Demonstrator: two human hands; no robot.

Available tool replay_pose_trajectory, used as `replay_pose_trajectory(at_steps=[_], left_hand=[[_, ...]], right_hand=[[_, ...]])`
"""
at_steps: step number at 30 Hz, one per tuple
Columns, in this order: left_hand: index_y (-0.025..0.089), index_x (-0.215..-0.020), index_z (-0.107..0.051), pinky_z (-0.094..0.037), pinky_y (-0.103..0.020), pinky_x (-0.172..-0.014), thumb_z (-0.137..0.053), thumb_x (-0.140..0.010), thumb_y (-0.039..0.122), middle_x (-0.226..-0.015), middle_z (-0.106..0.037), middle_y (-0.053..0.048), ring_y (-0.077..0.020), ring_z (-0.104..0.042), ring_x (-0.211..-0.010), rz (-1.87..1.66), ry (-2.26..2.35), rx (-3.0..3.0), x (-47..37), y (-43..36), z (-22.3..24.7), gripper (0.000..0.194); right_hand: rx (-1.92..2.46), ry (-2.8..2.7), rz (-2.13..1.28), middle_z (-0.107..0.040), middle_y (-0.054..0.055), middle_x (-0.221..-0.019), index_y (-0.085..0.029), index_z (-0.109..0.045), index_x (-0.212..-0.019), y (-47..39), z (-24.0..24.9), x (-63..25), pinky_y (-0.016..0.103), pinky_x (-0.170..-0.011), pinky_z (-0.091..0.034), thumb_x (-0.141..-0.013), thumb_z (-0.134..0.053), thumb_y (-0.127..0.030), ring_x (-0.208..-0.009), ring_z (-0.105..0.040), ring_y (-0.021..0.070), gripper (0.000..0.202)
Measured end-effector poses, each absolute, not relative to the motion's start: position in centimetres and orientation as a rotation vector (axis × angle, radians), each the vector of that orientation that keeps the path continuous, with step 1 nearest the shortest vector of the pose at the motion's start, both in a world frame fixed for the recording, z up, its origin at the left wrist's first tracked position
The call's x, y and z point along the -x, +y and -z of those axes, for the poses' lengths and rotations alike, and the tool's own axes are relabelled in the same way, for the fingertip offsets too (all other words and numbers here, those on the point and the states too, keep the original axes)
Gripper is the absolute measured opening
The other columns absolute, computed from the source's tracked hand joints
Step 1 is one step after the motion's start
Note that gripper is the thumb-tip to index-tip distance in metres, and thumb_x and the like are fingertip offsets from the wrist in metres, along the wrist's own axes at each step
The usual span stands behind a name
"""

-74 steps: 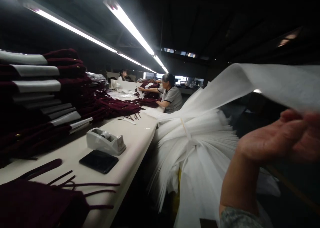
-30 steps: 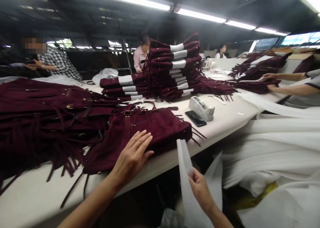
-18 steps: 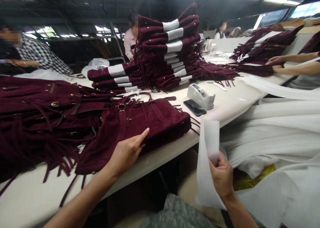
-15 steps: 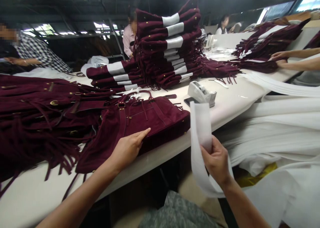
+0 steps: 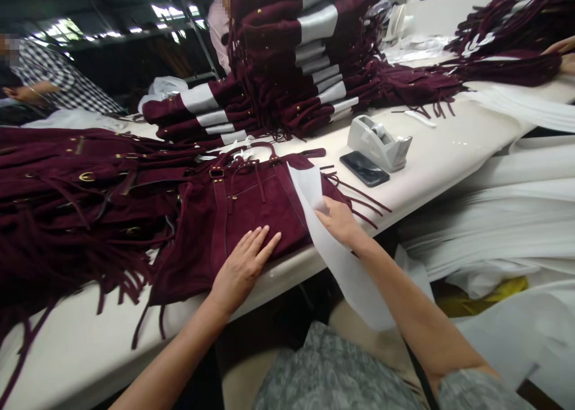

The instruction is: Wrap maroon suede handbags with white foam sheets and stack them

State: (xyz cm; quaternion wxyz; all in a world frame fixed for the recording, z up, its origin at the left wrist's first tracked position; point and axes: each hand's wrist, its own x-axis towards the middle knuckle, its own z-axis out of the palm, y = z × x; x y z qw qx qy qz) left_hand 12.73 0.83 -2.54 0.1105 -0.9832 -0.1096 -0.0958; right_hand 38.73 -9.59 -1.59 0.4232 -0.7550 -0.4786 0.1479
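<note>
A burgundy fringed handbag [image 5: 245,218] lies flat on the white table in front of me, its handles toward the far side. My left hand [image 5: 245,263] rests on the bag's near edge with the fingers stretched out. In my right hand [image 5: 339,218] is a strip of white foam sheet [image 5: 332,260], pinched between thumb and fingers. The strip's upper end lies over the right part of the bag, and its lower end hangs down past the table edge toward my lap.
A tape dispenser [image 5: 377,143] and a black phone [image 5: 363,168] stand right of the bag. Stacked burgundy bags with white bands [image 5: 314,23] rise behind. More fringed bags [image 5: 81,200] pile at left. White sheets [image 5: 503,218] lie at right. Co-workers [image 5: 58,80] are beyond the table.
My right hand has brought the white strip left and onto the bag. My left hand has gone from a pointing shape to lying flat on the bag. The view has tilted down.
</note>
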Motion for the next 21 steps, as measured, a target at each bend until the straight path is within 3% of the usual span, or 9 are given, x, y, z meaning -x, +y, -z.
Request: replay_pose_trajectory(at_steps=[3,7,15,21], left_hand=[[0.021,-0.153,-0.021,-0.032,-0.049,-0.115,-0.036,-0.08,-0.001,-0.157,-0.026,-0.017,-0.028,-0.026,-0.144,0.16,-0.281,2.92,-12.7,0.9,2.1,0.077],[0.013,-0.151,-0.023,-0.026,-0.057,-0.115,-0.044,-0.082,0.009,-0.156,-0.024,-0.023,-0.0336,-0.017,-0.146,0.079,-0.2,2.919,-12.7,0.4,1.5,0.072],[0.004,-0.146,-0.033,-0.043,-0.053,-0.105,-0.029,-0.084,-0.004,-0.144,-0.039,-0.031,-0.036,-0.038,-0.136,-0.265,-0.337,2.713,-15.7,-1.8,-0.4,0.063],[0.003,-0.147,-0.03,-0.043,-0.048,-0.106,-0.03,-0.081,-0.007,-0.145,-0.039,-0.031,-0.0352,-0.041,-0.135,-0.322,-0.343,2.661,-15.8,-2.0,-0.9,0.067]], right_hand=[[1.894,-1.118,-0.333,-0.06,-0.002,-0.067,-0.018,-0.061,-0.081,-10.2,2.1,-38.3,0.025,-0.06,-0.034,-0.085,-0.059,-0.033,-0.058,-0.049,0.0125,0.016],[1.819,-1.063,-0.404,-0.063,0.0,-0.071,-0.016,-0.062,-0.082,-10.1,1.9,-38.5,0.024,-0.06,-0.036,-0.083,-0.062,-0.033,-0.062,-0.053,0.0132,0.017],[1.765,-0.973,-0.377,-0.063,0.001,-0.07,-0.016,-0.061,-0.078,-9.8,2.2,-38.7,0.026,-0.063,-0.041,-0.081,-0.065,-0.038,-0.064,-0.056,0.0152,0.022],[1.502,-0.773,-0.355,-0.07,0.004,-0.091,-0.018,-0.062,-0.104,-11.3,2.9,-36.4,0.028,-0.073,-0.048,-0.085,-0.061,-0.043,-0.081,-0.065,0.0184,0.032]])
